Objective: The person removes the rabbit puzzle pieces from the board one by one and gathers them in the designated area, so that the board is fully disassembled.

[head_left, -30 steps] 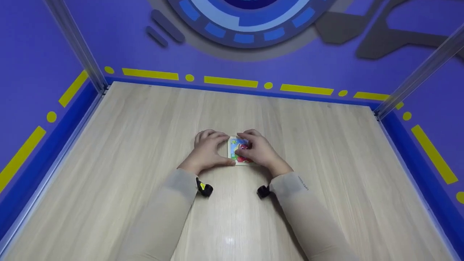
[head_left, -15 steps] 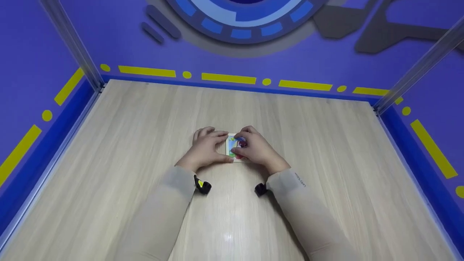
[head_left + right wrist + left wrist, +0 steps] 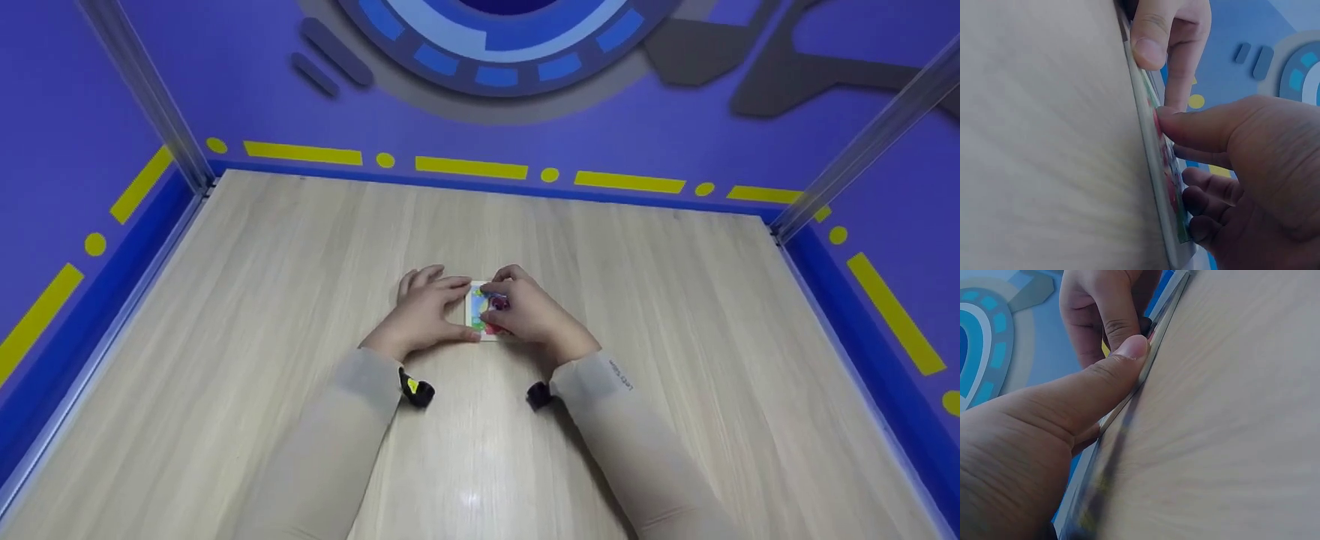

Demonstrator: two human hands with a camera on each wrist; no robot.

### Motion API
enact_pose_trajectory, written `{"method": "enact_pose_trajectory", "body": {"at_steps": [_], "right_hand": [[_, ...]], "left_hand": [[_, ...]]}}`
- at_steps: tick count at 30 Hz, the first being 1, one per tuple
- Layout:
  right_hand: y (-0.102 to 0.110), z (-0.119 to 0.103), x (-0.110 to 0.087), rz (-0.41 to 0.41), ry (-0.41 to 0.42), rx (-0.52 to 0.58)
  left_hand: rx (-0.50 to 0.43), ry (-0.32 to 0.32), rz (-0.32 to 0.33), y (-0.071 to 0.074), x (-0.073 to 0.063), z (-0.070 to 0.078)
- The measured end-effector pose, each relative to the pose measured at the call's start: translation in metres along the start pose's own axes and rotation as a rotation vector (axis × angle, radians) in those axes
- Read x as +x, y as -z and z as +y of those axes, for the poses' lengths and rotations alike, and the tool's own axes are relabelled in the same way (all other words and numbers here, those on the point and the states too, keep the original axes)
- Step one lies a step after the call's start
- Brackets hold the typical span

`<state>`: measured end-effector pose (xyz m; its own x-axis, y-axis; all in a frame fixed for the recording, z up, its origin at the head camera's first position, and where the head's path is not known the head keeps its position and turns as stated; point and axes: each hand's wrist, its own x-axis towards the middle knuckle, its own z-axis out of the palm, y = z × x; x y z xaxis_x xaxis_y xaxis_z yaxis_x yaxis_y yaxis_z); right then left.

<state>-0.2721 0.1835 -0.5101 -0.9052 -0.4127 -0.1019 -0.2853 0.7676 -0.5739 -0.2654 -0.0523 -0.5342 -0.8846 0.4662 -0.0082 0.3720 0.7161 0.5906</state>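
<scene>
A small square picture board [image 3: 475, 309] with a pale border and a bright cartoon print lies flat on the table. My left hand [image 3: 427, 315] holds its left side, thumb at the near edge and forefinger at the far corner. In the left wrist view that thumb [image 3: 1129, 351] presses on the rim. My right hand [image 3: 536, 315] is bent over the right half, covering much of the print. Its thumb [image 3: 1171, 121] touches the picture face in the right wrist view, other fingers curled by the edge. I cannot tell whether they pinch a loose piece.
The wood-grain table [image 3: 480, 450] reaches a blue back wall [image 3: 480, 135] with yellow dashes. Side walls with metal corner posts [image 3: 862, 142] stand left and right. Small black cameras [image 3: 540, 394] sit at both wrists.
The right thumb and forefinger have shifted slightly left over the print since a second ago. My left hand keeps its hold on the board, and the head view has tilted a little.
</scene>
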Motion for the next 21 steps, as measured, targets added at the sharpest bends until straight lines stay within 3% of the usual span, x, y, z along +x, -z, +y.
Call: {"method": "enact_pose_trajectory", "body": {"at_steps": [9,21], "right_hand": [[0.012,-0.012,-0.001,-0.037,-0.141,-0.042],[0.008,-0.014,0.011,-0.045,-0.113,0.001]], "left_hand": [[0.025,-0.044,-0.026,-0.007,0.003,0.003],[0.001,-0.023,-0.005,0.002,0.001,-0.004]]}}
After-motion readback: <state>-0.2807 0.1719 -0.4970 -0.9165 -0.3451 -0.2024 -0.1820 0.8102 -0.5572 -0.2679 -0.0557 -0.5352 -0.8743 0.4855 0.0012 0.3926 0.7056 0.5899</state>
